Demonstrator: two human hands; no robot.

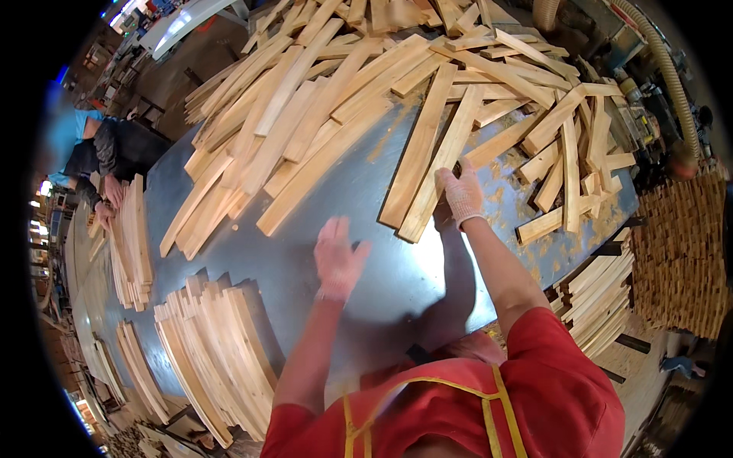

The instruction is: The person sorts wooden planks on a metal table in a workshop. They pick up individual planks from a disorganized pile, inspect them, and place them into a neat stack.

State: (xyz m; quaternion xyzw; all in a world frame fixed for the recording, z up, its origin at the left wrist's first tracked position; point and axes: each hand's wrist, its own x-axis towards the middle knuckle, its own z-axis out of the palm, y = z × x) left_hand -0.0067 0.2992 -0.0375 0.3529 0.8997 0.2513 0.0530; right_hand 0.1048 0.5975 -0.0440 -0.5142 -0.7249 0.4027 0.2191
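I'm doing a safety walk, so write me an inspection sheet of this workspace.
Surface: shiny grey table, with sawdust-like patches towards the right.
Workpieces: left plank and right plank, lying side by side.
Clutter: loose planks heaped at varied angles across the far side; stacked planks at near left.
Left hand: gloved, open, blurred, holding nothing.
Right hand: gloved, at the right plank's edge; grip unclear.
Cables: nothing seen.
Surroundings: a co-worker's hand by another stack at left; ribbed hose and large wood pile at right.
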